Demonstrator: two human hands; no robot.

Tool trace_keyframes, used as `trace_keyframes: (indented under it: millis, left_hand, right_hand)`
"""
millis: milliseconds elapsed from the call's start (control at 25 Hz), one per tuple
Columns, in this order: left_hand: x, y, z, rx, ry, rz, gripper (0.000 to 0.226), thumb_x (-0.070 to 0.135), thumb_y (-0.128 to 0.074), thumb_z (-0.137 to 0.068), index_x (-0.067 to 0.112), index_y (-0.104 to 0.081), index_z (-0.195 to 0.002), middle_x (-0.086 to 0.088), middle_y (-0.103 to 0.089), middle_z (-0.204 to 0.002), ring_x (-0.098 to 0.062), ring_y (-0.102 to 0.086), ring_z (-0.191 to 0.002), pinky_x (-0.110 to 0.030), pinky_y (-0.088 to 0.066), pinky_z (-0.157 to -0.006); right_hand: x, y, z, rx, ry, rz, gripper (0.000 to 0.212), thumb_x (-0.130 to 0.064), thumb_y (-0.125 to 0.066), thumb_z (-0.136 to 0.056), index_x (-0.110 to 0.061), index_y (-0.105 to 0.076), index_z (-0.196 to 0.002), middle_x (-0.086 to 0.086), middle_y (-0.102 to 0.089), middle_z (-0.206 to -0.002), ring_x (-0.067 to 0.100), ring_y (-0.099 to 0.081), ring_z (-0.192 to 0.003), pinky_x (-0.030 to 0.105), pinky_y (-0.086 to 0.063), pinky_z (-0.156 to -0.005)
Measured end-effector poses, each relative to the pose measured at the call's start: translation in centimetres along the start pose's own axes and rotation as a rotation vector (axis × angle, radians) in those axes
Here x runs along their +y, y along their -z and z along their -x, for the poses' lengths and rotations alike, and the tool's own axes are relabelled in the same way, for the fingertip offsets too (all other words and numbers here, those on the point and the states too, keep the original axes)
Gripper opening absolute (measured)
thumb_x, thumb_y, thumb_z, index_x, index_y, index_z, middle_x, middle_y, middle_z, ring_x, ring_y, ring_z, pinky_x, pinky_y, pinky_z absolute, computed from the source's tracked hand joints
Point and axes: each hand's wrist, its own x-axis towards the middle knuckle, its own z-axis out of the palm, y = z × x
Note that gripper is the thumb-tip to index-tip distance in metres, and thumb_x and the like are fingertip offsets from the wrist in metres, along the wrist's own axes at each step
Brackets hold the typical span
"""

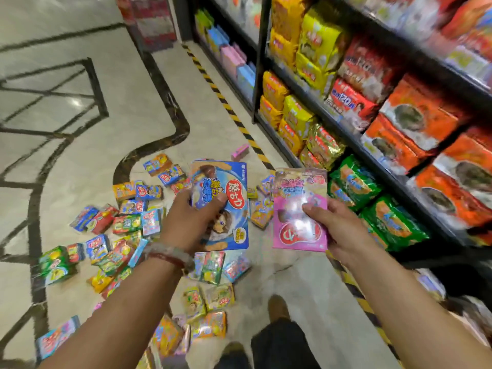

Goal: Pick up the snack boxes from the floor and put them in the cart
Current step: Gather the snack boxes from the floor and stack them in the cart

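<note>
Boxes fill both my hands at this moment. My left hand (pixel 186 222) has its grip closed round a blue snack box (pixel 222 206), thumb across the printed face and fingers behind it; my right hand (pixel 338 230) pinches a pink snack box (pixel 299 211) at its right edge, thumb on the front. Both boxes are held out in front of me, faces up toward me, long axes running away from my body, side by side with a narrow gap between them.

Below and to my left, many smaller snack boxes (pixel 127 225) still lie scattered on the marble floor (pixel 80 134), one pink one (pixel 240 151) apart near the striped floor tape (pixel 226 102). Shelves of noodle packets (pixel 372 102) stand on my right.

No cart shows in this view, so I cannot tell which way it lies from either hand. I judge the next move is to turn until it comes into sight, then drop both boxes in; neither hand can take another until that is done.
</note>
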Motion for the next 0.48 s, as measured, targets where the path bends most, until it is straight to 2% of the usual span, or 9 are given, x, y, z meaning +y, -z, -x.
trace_keyframes:
  millis: [80,200,320,400,480]
  left_hand:
    - [1.0,1.1,2.4,-0.042,-0.047,0.000,0.057,0.057,-0.079,-0.062,0.017,-0.069,-0.101,-0.001,-0.074,-0.094,-0.024,-0.070,-0.088,-0.051,-0.053,-0.086]
    - [2.9,1.6,5.9,-0.170,-0.104,-0.015,0.033,0.038,-0.077,-0.072,0.016,-0.070,-0.096,-0.003,-0.074,-0.093,-0.023,-0.071,-0.088,-0.047,-0.054,-0.084]
    - [4.5,0.1,10.4,-0.337,-0.106,-0.039,0.008,0.017,-0.070,-0.084,0.013,-0.069,-0.091,0.000,-0.074,-0.080,-0.014,-0.071,-0.071,-0.031,-0.058,-0.066]
    - [5.1,-1.7,13.2,-0.454,-0.082,-0.041,0.010,0.014,-0.065,-0.086,0.008,-0.068,-0.094,-0.001,-0.074,-0.080,-0.012,-0.070,-0.064,-0.024,-0.056,-0.056]
    - [5.3,-4.4,16.1,-0.562,-0.072,-0.050,0.019,0.016,-0.065,-0.085,0.004,-0.067,-0.100,-0.008,-0.074,-0.089,-0.015,-0.070,-0.066,-0.023,-0.054,-0.054]
  right_hand:
    - [1.1,0.0,3.7,0.056,0.013,-0.078,0.043,-0.009,-0.068,-0.070,-0.001,-0.061,-0.111,0.011,-0.074,-0.081,0.020,-0.070,-0.063,0.034,-0.059,-0.058]
    - [1.9,0.9,9.5,0.139,0.039,-0.185,0.020,-0.005,-0.064,-0.079,-0.007,-0.063,-0.099,0.008,-0.074,-0.076,0.017,-0.069,-0.060,0.032,-0.059,-0.057]
    - [2.5,3.5,15.9,0.291,0.070,-0.259,0.014,-0.006,-0.063,-0.085,-0.008,-0.061,-0.100,0.007,-0.074,-0.074,0.017,-0.069,-0.058,0.030,-0.058,-0.053]
    - [3.1,5.7,20.2,0.386,0.099,-0.290,0.020,-0.007,-0.065,-0.084,-0.005,-0.061,-0.103,0.008,-0.073,-0.073,0.018,-0.069,-0.058,0.031,-0.058,-0.053]
    - [3.8,8.4,24.8,0.455,0.159,-0.321,0.022,-0.007,-0.065,-0.083,-0.004,-0.062,-0.104,0.009,-0.074,-0.077,0.020,-0.069,-0.061,0.034,-0.059,-0.059]
